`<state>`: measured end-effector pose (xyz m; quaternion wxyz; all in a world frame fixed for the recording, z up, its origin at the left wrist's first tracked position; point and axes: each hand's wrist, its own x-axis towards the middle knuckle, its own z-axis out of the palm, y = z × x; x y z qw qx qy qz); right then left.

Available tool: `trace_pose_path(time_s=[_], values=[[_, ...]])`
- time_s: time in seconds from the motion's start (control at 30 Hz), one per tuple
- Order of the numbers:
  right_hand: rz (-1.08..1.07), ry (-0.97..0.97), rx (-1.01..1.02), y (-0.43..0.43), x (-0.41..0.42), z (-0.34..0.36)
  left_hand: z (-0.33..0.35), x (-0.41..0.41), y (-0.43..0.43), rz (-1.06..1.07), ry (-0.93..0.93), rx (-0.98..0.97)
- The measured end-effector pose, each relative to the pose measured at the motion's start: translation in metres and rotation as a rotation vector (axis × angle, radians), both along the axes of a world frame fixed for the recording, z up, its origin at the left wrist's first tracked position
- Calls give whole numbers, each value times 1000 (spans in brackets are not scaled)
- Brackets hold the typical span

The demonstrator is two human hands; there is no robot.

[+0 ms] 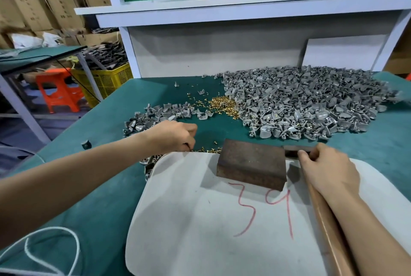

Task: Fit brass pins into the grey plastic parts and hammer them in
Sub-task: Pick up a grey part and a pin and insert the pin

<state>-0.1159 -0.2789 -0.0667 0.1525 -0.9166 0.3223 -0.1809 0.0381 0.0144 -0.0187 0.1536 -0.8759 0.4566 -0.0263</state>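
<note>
Grey plastic parts (300, 106) lie in a broad heap across the far right of the green table (89, 186), reaching to the white back panel of the shelf unit. A smaller, looser spread of the same parts (155, 115) lies to the left of it, and a few more sit against the left edge of the white board.

The white board (200, 220) lies flat on the near part of the table, with red marks drawn on it. On its far edge sits a rusty metal block (251, 166), flat face up.

The right hand (327, 171) is clamped round a hammer (295, 150) just below the head, fingers wrapped over it and thumb on top. The dark head lies just right of the block, and the brown handle runs back under the forearm towards the near edge.

The left hand (175, 136) reaches in from the left, knuckles up and fingers curled under, its fingertips down at the far left corner of the board. I cannot tell whether it holds anything.

Brass pins (222, 105) lie in a small pile between the two spreads of grey parts, with strays scattered around. A thin row of pins (209, 150) lies along the far edge of the board, between the left hand and the block.
</note>
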Motion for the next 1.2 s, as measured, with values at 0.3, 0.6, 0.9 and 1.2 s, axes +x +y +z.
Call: trace_pose_path(time_s=[0.3,0.6,0.9,1.2], values=[[-8,11,22,2,0,2,8,15,-11,-6,159,8],[391,-568,88,24,-3,17,-11,-60,-62,152,533,-1248],[741,-586,263,45,-4,18,-36,-96,-96,65,441,-1393],[719,-593,272,53,-4,15,-34,-96,-91,81,340,-1400]])
